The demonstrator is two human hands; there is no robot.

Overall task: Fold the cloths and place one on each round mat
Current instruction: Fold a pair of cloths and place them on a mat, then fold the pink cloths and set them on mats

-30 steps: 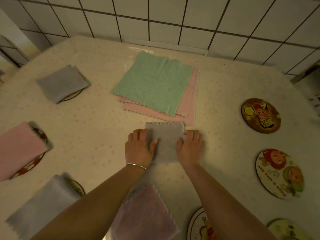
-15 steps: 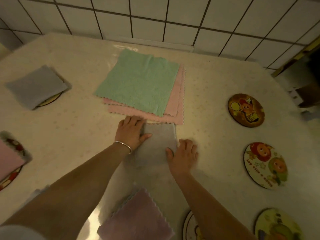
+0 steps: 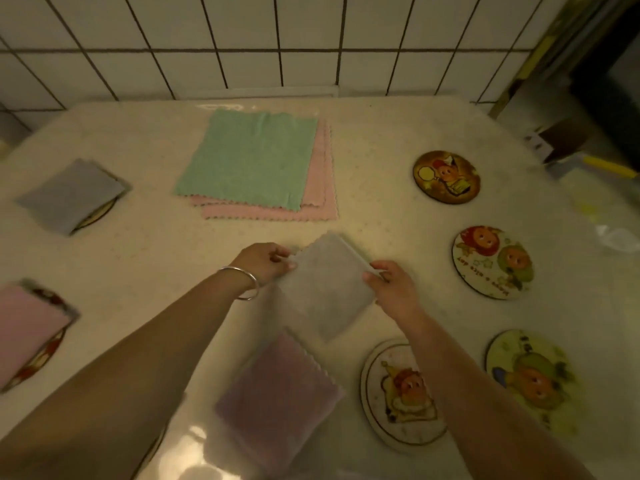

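Note:
A folded grey cloth (image 3: 325, 284) is held between both hands just above the table's middle. My left hand (image 3: 265, 263) pinches its left edge and my right hand (image 3: 393, 285) pinches its right edge. A stack of unfolded cloths lies behind it, a green cloth (image 3: 247, 157) on top of pink cloths (image 3: 320, 188). Several bare round mats lie at the right: one far (image 3: 446, 176), one middle (image 3: 491, 263), one near (image 3: 530, 379) and one by my right forearm (image 3: 391, 393). Folded cloths cover mats at the left: a grey one (image 3: 71, 195), a pink one (image 3: 26, 327) and a mauve one (image 3: 277, 400) near me.
The tiled wall (image 3: 277, 39) runs along the table's far edge. Boxes and a yellow-handled item (image 3: 606, 166) sit beyond the table's right corner. A crumpled clear wrapper (image 3: 616, 237) lies at the right edge.
The grey cloth was pressed flat on the table by both hands; now both hands pinch its edges and it has turned and shifted right. The camera has swung to the right.

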